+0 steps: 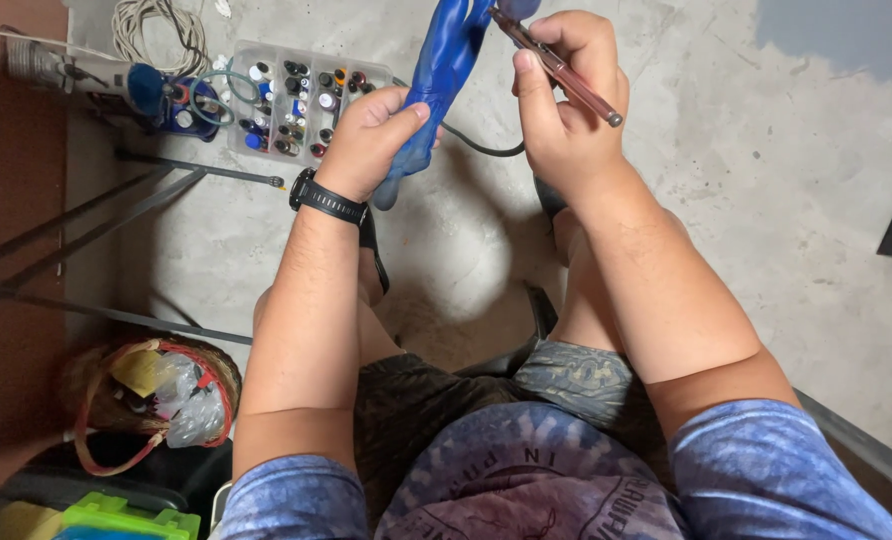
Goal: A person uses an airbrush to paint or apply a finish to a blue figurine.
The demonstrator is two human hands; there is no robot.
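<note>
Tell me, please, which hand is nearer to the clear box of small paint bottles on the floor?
Left. The left hand hangs just right of the box; the right hand is farther right.

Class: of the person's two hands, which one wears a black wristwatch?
The left hand, gripping the blue figure; the right hand has a bare wrist.
</note>
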